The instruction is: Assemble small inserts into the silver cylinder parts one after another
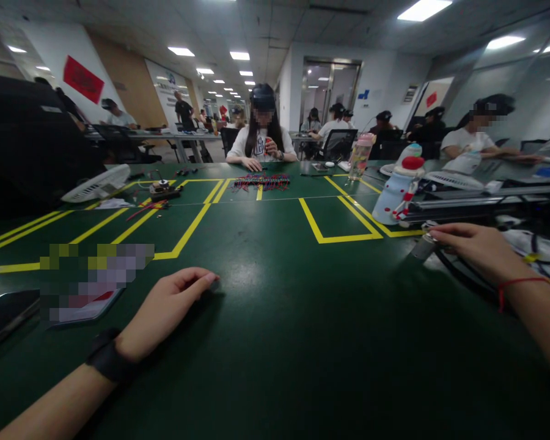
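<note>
My right hand (479,245) pinches the upper end of a small grey metal cylinder (424,246) between thumb and fingers. The cylinder is tilted, low over the green table at the right; I cannot tell whether it touches the tabletop. My left hand (167,305) is at the left middle of the table, with thumb and fingers pressed together. A tiny dark reddish spot shows at its fingertips, too small to name. A black band is on my left wrist and a red string on my right.
A blue bottle (389,195) stands beyond my right hand, beside dark metal rails (476,205) and cables. A phone (9,315) lies at the left. Yellow tape (348,239) marks the table (275,366). Across it, a person (261,131) sits behind a row of coloured wires (262,181).
</note>
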`<move>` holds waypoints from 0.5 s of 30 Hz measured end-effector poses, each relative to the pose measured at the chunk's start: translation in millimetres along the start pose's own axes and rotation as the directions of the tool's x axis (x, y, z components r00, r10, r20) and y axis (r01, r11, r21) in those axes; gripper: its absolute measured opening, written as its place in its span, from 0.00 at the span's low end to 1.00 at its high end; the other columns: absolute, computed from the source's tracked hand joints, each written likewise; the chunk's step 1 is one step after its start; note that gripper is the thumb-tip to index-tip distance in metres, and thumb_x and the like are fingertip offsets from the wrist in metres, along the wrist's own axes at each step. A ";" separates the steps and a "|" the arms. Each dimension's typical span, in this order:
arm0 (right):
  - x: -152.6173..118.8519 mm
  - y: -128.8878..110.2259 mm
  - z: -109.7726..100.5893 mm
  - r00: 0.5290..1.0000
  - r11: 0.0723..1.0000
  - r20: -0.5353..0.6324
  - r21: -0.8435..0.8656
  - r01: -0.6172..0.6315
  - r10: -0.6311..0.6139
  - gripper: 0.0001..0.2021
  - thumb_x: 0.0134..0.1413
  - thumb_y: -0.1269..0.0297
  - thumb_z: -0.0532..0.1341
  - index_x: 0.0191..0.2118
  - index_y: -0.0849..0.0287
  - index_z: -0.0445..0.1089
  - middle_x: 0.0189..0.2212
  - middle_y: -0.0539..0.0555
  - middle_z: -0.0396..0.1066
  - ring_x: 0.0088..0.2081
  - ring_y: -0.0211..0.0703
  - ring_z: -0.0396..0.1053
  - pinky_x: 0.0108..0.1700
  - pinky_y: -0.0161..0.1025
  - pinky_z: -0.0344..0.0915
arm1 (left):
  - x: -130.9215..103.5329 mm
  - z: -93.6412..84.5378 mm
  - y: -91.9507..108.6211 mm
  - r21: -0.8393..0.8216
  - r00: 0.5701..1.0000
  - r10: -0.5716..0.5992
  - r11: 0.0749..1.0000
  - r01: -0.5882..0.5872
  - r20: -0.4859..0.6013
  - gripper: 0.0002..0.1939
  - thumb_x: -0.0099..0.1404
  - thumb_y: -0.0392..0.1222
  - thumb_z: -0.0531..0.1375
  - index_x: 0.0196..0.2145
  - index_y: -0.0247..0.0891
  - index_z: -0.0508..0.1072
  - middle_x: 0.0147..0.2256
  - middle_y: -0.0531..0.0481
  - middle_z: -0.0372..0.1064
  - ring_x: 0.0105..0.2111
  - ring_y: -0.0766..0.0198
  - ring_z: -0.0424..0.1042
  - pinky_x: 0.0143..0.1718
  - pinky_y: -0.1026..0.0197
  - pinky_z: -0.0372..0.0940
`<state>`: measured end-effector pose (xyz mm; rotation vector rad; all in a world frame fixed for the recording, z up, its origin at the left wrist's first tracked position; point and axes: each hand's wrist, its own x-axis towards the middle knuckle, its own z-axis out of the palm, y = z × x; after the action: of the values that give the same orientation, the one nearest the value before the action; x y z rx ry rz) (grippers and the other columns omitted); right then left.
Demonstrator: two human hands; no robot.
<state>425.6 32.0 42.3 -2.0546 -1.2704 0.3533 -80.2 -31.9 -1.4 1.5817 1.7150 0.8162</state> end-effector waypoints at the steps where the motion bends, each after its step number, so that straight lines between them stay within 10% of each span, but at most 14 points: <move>1: 0.9 0.8 0.5 1.000 0.999 0.000 0.048 -0.010 0.010 0.19 0.41 0.57 0.64 0.41 0.61 0.74 0.36 0.58 0.72 0.32 0.39 0.67 0.37 0.38 0.62 | -0.3 -0.2 0.4 -0.003 1.000 0.002 1.000 -0.002 -0.004 0.18 0.59 0.57 0.56 0.36 0.42 0.75 0.28 0.54 0.68 0.28 0.62 0.65 0.28 0.64 0.57; 15: 20.8 22.9 8.0 0.999 0.986 -0.007 0.164 -0.030 0.031 0.20 0.36 0.56 0.67 0.38 0.62 0.72 0.36 0.60 0.73 0.34 0.44 0.70 0.39 0.41 0.66 | -4.3 -2.2 3.9 -0.038 0.998 0.061 0.997 -0.061 0.021 0.16 0.60 0.55 0.56 0.36 0.41 0.74 0.30 0.53 0.69 0.30 0.63 0.66 0.32 0.64 0.59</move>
<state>446.9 46.7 23.6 -1.9356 -1.1650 0.4462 -79.5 -35.9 3.3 1.6190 1.6340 0.8529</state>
